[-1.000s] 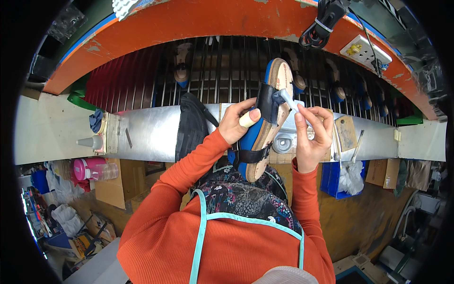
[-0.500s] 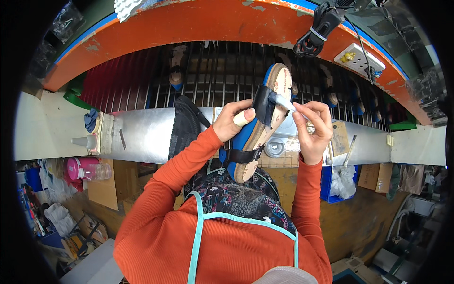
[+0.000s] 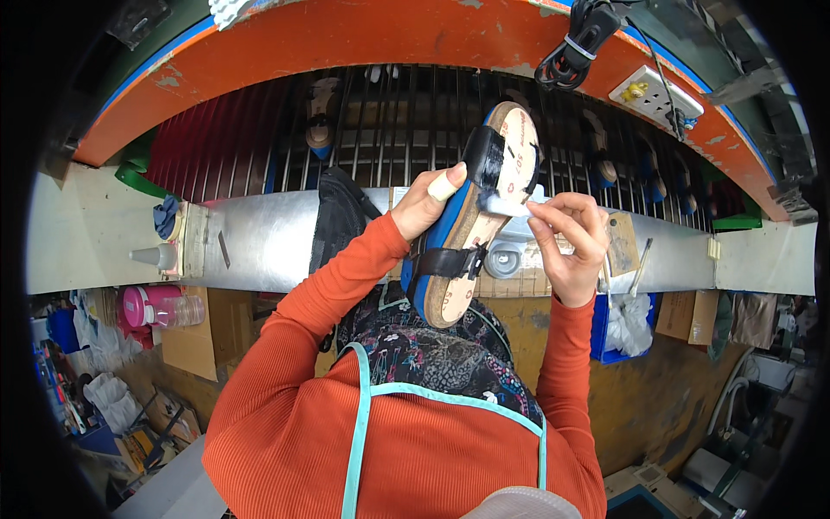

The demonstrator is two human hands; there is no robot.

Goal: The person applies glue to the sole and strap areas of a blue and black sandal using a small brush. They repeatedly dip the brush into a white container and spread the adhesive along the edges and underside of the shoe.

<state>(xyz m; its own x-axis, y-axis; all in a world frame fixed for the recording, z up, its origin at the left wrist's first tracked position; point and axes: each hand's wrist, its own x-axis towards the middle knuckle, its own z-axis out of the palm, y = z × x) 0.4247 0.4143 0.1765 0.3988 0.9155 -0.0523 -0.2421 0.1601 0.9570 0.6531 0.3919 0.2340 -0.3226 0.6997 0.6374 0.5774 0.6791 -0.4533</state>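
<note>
My left hand [image 3: 422,206], with a pale wrap on its thumb, grips the left side of a sandal [image 3: 474,232] on a blue shoe last. Its pale sole side faces up, and black straps wrap around onto it at two places. My right hand [image 3: 571,240] pinches a small white brush [image 3: 506,207] between thumb and fingertips. The brush's bluish head lies against the sandal's edge just below the upper strap. Left of the hands, a black shoe [image 3: 339,221] lies on the metal bench [image 3: 272,238]. A grey-white container with a round opening [image 3: 503,259] stands behind the sandal.
Beyond the bench runs a rack of metal bars [image 3: 389,138] with several shoe lasts [image 3: 320,130] on it, under an orange beam [image 3: 346,43]. A power strip [image 3: 655,99] and bundled cable [image 3: 575,52] hang there. At right are brushes [image 3: 641,268] and a blue bin [image 3: 616,324].
The brush has moved down and slightly left, from on the upper strap to just below it. The sandal has turned a little more upright, showing more of its sole.
</note>
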